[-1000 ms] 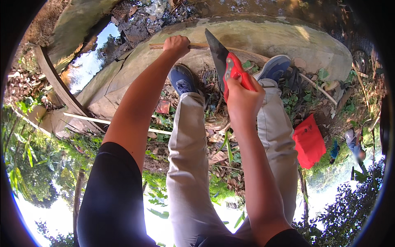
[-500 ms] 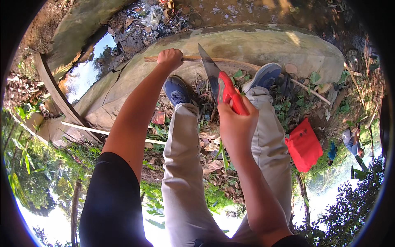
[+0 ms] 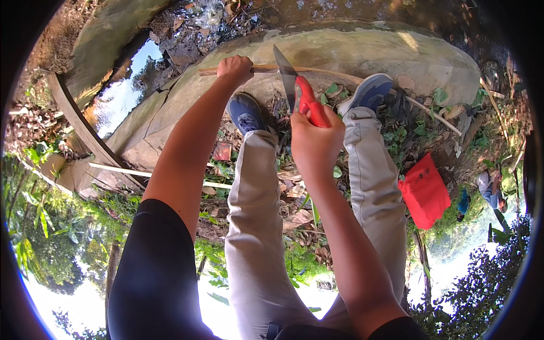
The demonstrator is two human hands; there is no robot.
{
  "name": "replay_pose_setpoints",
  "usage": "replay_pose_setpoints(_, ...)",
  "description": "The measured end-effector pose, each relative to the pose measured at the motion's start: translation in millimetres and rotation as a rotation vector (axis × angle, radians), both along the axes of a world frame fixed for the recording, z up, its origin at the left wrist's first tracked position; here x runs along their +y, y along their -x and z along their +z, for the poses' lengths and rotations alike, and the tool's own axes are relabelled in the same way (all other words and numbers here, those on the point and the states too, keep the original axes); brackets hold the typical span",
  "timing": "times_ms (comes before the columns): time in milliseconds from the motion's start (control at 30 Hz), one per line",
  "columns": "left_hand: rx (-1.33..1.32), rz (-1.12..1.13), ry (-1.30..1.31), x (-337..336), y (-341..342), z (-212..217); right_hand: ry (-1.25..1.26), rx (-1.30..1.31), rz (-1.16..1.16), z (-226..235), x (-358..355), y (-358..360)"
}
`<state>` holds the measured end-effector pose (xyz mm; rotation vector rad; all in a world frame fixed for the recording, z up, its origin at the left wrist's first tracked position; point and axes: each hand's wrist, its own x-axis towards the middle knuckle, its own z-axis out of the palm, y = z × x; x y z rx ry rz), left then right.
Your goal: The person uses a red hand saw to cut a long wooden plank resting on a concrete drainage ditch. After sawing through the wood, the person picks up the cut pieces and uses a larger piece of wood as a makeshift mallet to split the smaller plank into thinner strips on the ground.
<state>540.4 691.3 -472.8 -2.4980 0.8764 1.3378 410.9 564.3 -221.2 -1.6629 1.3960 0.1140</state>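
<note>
Red cloth (image 3: 425, 191), reflective water (image 3: 122, 103), brown plank (image 3: 81, 123)

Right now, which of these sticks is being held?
The long brown stick, gripped by the left hand; neither hand touches the pale stick at right or pale strip at left.

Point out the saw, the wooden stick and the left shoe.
Saw (image 3: 305, 94), head view: red handle.
Wooden stick (image 3: 265, 68), head view: stretch left of the saw.
Left shoe (image 3: 245, 111), head view: blue upper.
</note>
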Motion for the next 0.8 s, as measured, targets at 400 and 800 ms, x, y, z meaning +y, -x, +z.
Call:
replay_pose_setpoints(400, -0.033, -0.009, 0.078, 4.3, -2.1, -11.8, -0.053, 0.069, 0.059, -66.4, 5.5, -12.0)
replay_pose_setpoints(800, -0.01, -0.003, 0.059, 5.5, -3.8, -10.1, -0.092, 0.052, -0.031, -25.7, -3.3, 3.8)
